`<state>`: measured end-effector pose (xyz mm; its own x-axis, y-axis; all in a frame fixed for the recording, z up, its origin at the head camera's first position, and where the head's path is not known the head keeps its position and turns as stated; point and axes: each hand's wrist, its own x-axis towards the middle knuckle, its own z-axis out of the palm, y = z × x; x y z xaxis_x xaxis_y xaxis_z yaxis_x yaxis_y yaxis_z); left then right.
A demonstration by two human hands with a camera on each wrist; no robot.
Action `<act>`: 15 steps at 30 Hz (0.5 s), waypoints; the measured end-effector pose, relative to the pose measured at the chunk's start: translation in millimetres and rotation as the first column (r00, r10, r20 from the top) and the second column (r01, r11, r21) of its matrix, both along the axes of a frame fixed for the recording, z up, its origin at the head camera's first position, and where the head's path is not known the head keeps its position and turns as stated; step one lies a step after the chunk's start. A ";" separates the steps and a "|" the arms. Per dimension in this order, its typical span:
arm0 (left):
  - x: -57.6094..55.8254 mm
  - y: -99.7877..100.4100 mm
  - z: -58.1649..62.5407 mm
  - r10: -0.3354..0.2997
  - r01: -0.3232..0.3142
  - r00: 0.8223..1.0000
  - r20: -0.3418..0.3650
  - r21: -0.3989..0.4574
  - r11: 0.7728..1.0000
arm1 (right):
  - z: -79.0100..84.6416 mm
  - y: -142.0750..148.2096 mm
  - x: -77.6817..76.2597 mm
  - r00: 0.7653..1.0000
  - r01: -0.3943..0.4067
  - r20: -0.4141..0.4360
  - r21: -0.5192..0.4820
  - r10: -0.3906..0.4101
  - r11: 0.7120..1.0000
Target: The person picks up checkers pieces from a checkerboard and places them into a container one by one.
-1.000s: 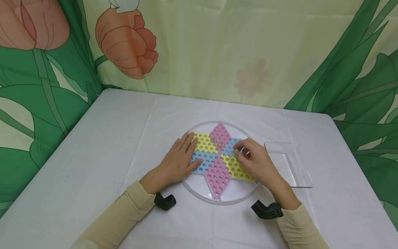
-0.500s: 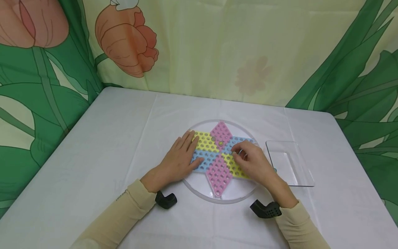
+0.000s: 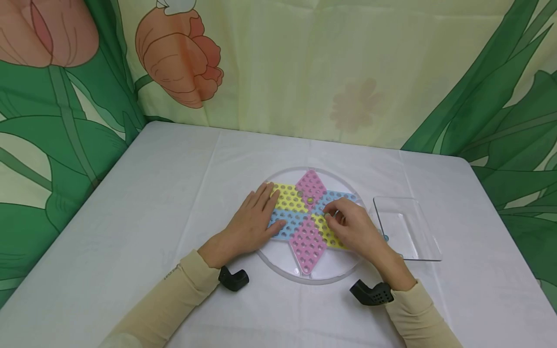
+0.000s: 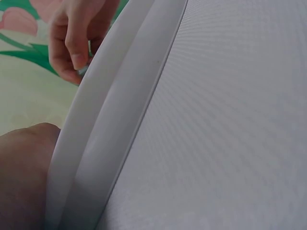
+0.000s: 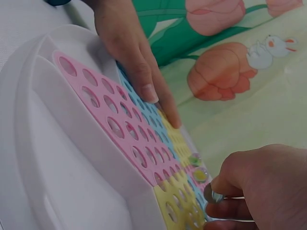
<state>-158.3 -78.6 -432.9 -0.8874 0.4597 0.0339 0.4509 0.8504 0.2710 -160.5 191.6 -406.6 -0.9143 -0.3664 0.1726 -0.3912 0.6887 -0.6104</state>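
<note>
A round white Chinese checkers board with a pink, yellow and blue star point(image 3: 307, 249) full of holes lies on the table. My left hand point(image 3: 249, 223) rests on its left side, fingers straight. Above the right part of the star, my right hand point(image 3: 358, 227) pinches a glass marble point(image 5: 213, 194) between thumb and fingertips. Two more marbles sit in holes near the star's middle: a yellowish marble point(image 5: 200, 174) and a greenish marble point(image 5: 194, 159). The left wrist view shows mostly the board's white rim point(image 4: 96, 105) and the tablecloth.
To the right of the board is a clear plastic tray point(image 3: 424, 232). A blue marble point(image 3: 386, 238) shows at its left side, partly behind my right forearm. Black wrist devices sit on both cuffs. A flowered curtain point(image 3: 278, 72) hangs behind the white table.
The right hand has shifted slightly left and down over the board, still pinching the marble. A blue marble by the tray has come into sight. The left hand stays on the board.
</note>
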 end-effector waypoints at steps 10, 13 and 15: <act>-0.2 0.6 -1.2 0.005 -0.005 1.000 0.008 -0.006 1.000 | -1.3 -0.9 -0.5 1.000 0.001 -0.002 0.016 -0.001 1.000; -0.1 0.6 -1.0 0.006 -0.006 1.000 0.005 -0.006 1.000 | -1.4 -1.1 -0.6 1.000 0.001 0.005 0.017 -0.001 1.000; 0.0 0.7 -0.8 0.007 -0.007 1.000 0.004 -0.009 1.000 | -1.5 -1.2 -0.6 1.000 0.000 0.007 0.017 0.000 1.000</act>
